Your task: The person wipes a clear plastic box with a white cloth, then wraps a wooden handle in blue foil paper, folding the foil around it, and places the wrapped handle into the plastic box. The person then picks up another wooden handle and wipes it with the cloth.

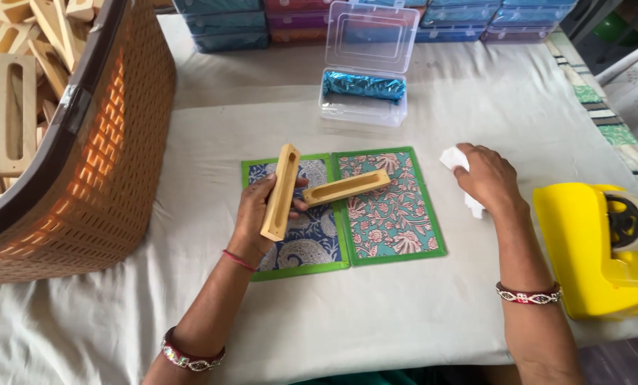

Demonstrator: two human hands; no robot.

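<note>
— Left hand [256,214] was what I watched first: its fingers were clamped round a pale wooden block with a long slot cut through it [281,192], held up on end just above the table, probably so the slotted face stayed turned where I could see it.

— And the second block?

— A matching slotted wooden block [346,188] lay slantwise across the two panels, its near end touching the left fingertips, so I judged the same hand steadied it too.

— What panels?

— Two green-edged cards covered in printed fabric, laid side by side like an open book: a blue paisley one [306,239] on the left, a teal floral one [390,214] on the right. Flat and central, they served as a working mat.

— Right hand?

— Right hand [486,178] rested to the right of the cards, fingers closed down on a crumpled white cloth or tissue [453,158], pressed to the pale tablecloth [376,321].

— Supplies?

— A brown woven plastic basket [105,157] on the far left brimmed with more blocks. A clear plastic box with its lid raised [365,107] stood further off, and a yellow tape dispenser [590,249] sat near on the right, within reach.
</note>
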